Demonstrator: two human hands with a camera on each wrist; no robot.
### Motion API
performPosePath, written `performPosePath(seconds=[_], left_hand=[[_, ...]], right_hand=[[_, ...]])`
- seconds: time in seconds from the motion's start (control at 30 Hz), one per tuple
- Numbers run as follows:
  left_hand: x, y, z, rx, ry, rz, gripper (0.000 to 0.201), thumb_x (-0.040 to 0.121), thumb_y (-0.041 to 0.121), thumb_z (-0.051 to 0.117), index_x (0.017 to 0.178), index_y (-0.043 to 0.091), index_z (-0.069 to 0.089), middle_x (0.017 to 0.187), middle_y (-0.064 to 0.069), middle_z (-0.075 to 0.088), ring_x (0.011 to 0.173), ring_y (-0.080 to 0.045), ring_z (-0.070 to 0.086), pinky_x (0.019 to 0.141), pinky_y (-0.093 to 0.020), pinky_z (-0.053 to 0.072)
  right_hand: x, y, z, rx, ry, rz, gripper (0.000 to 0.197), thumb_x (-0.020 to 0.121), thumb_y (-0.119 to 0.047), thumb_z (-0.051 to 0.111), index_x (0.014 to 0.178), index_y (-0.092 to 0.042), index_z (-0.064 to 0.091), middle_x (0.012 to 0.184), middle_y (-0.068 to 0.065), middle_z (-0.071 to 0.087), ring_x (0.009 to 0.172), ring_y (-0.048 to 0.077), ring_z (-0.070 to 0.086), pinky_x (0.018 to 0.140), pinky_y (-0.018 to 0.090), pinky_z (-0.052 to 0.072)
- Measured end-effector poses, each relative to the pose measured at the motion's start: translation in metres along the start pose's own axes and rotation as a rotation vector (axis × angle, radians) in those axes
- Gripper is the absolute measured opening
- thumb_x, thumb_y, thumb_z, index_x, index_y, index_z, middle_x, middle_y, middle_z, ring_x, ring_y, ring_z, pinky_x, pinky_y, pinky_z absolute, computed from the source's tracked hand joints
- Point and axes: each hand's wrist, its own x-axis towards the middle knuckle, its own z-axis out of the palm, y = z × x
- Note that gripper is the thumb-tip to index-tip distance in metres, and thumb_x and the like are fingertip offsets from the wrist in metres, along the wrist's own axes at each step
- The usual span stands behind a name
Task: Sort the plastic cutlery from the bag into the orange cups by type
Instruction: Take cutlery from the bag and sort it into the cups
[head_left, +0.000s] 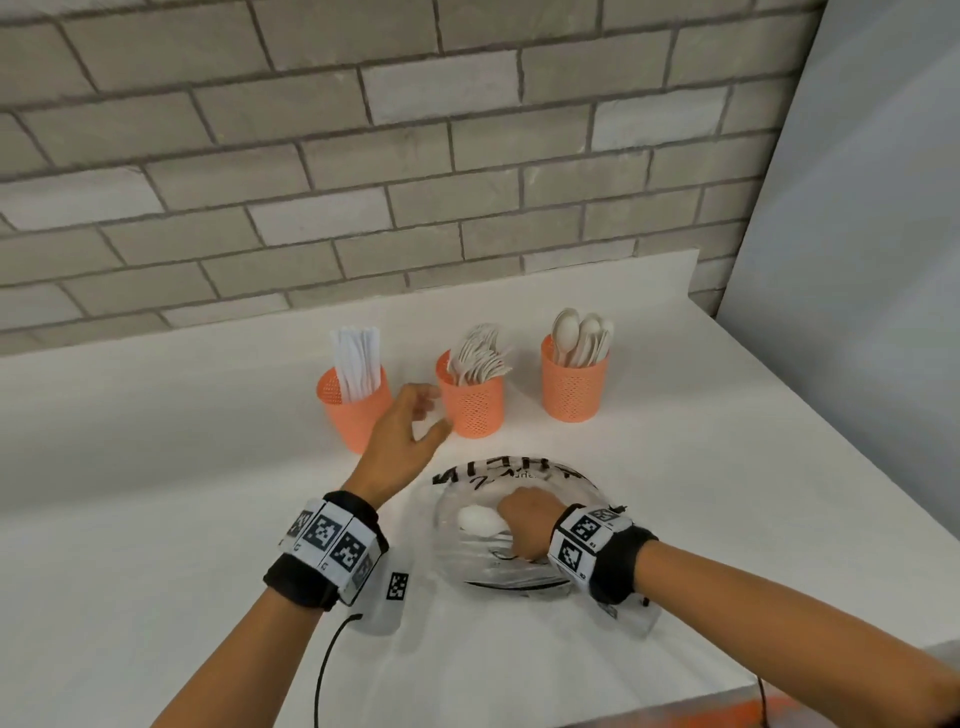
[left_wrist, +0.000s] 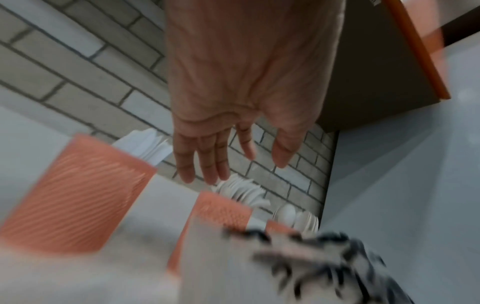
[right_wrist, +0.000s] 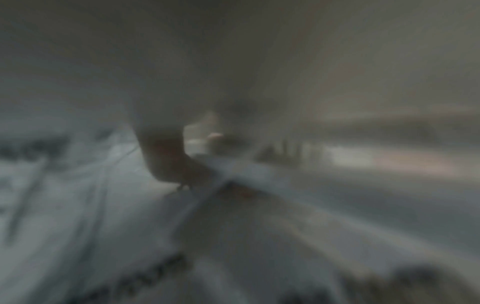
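Observation:
Three orange mesh cups stand in a row at the back of the white table: the left cup (head_left: 356, 410) (left_wrist: 78, 191) holds knives, the middle cup (head_left: 475, 408) (left_wrist: 221, 209) forks, the right cup (head_left: 574, 387) spoons. My left hand (head_left: 428, 413) (left_wrist: 241, 162) hovers open and holds nothing, just left of the fork cup. A clear printed plastic bag (head_left: 467, 561) lies in front of the cups. My right hand (head_left: 519, 525) (right_wrist: 182, 156) is inside it with its fingers curled around a white spoon (head_left: 475, 519), whose bowl sticks out to the left. The right wrist view is badly blurred.
A grey brick wall (head_left: 363, 156) runs behind the cups, and a plain grey panel (head_left: 857, 260) closes off the right side. The table's front edge (head_left: 727, 696) runs close under my right forearm. Black cables (head_left: 322, 670) trail from both wrist bands.

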Motion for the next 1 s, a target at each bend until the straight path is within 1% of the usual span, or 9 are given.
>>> performPosePath(seconds=[0.07, 0.13, 0.23, 0.37, 0.47, 0.57, 0.67, 0.83, 1.0], left_hand=[[-0.019, -0.007, 0.006, -0.037, -0.016, 0.0, 0.025, 0.085, 0.01, 0.063, 0.1, 0.023, 0.048, 0.107, 0.006, 0.053, 0.105, -0.011, 0.049, 0.083, -0.01, 0.037], [-0.034, -0.012, 0.013, -0.032, -0.042, 0.011, 0.026, 0.082, 0.006, 0.065, 0.087, 0.027, 0.051, 0.105, 0.011, 0.05, 0.108, -0.006, 0.046, 0.089, -0.017, 0.035], [-0.052, -0.019, 0.023, 0.05, -0.109, -0.042, 0.028, 0.079, 0.007, 0.068, 0.081, 0.032, 0.057, 0.119, 0.005, 0.04, 0.121, -0.003, 0.034, 0.097, -0.017, 0.024], [-0.07, -0.027, 0.032, 0.175, -0.16, -0.141, 0.04, 0.076, 0.011, 0.07, 0.108, 0.03, 0.058, 0.132, -0.003, 0.036, 0.131, -0.015, 0.032, 0.105, -0.024, 0.03], [-0.08, -0.026, 0.034, 0.216, -0.224, -0.203, 0.057, 0.077, 0.006, 0.064, 0.127, 0.028, 0.049, 0.125, -0.004, 0.037, 0.12, -0.021, 0.043, 0.106, -0.033, 0.036], [-0.088, -0.024, 0.037, 0.291, -0.319, -0.217, 0.068, 0.079, 0.001, 0.055, 0.139, 0.028, 0.038, 0.112, -0.002, 0.033, 0.101, -0.019, 0.043, 0.102, -0.029, 0.039], [-0.09, -0.02, 0.037, 0.367, -0.318, -0.232, 0.074, 0.079, 0.003, 0.053, 0.143, 0.027, 0.028, 0.115, -0.003, 0.03, 0.1, -0.025, 0.049, 0.091, -0.025, 0.044], [-0.072, -0.006, 0.033, 0.415, -0.21, -0.261, 0.078, 0.078, 0.011, 0.06, 0.145, 0.022, 0.021, 0.132, -0.009, 0.025, 0.11, -0.029, 0.05, 0.092, -0.03, 0.044], [-0.062, 0.001, 0.033, 0.368, -0.153, -0.294, 0.065, 0.081, 0.011, 0.056, 0.141, 0.023, 0.034, 0.13, -0.009, 0.033, 0.116, -0.03, 0.049, 0.101, -0.034, 0.038]], right_hand=[[0.001, 0.001, 0.002, 0.014, 0.021, -0.004, 0.041, 0.085, -0.022, 0.062, 0.12, -0.001, 0.055, 0.116, 0.019, 0.062, 0.107, 0.032, 0.059, 0.086, 0.035, 0.047], [0.001, 0.003, 0.002, 0.04, 0.036, -0.004, 0.04, 0.085, -0.024, 0.061, 0.119, -0.002, 0.057, 0.116, 0.018, 0.063, 0.107, 0.031, 0.059, 0.086, 0.033, 0.046], [0.001, 0.006, 0.004, 0.093, 0.072, -0.006, 0.04, 0.084, -0.023, 0.061, 0.119, -0.004, 0.058, 0.116, 0.017, 0.063, 0.107, 0.03, 0.059, 0.085, 0.032, 0.047], [-0.002, 0.01, 0.003, 0.169, 0.064, 0.017, 0.043, 0.083, -0.019, 0.058, 0.124, -0.006, 0.054, 0.119, 0.016, 0.061, 0.108, 0.03, 0.058, 0.084, 0.029, 0.047], [-0.005, 0.013, 0.004, 0.229, 0.06, 0.047, 0.045, 0.083, -0.023, 0.055, 0.127, -0.011, 0.05, 0.123, 0.012, 0.06, 0.111, 0.028, 0.057, 0.089, 0.029, 0.045], [-0.007, 0.014, 0.005, 0.243, 0.041, 0.081, 0.052, 0.084, -0.042, 0.052, 0.131, -0.021, 0.046, 0.13, 0.005, 0.057, 0.117, 0.025, 0.055, 0.096, 0.032, 0.045], [-0.01, 0.013, -0.001, 0.3, -0.087, 0.065, 0.068, 0.081, -0.055, 0.057, 0.141, -0.032, 0.035, 0.143, 0.0, 0.046, 0.133, 0.026, 0.04, 0.11, 0.039, 0.034], [-0.018, 0.01, -0.007, 0.131, -0.039, -0.009, 0.048, 0.089, -0.012, 0.054, 0.134, -0.011, 0.039, 0.129, 0.016, 0.055, 0.115, 0.032, 0.054, 0.087, 0.038, 0.046], [-0.021, 0.014, -0.003, 0.122, -0.022, -0.036, 0.05, 0.09, -0.003, 0.049, 0.138, -0.018, 0.043, 0.129, 0.016, 0.055, 0.116, 0.031, 0.055, 0.088, 0.037, 0.047]])
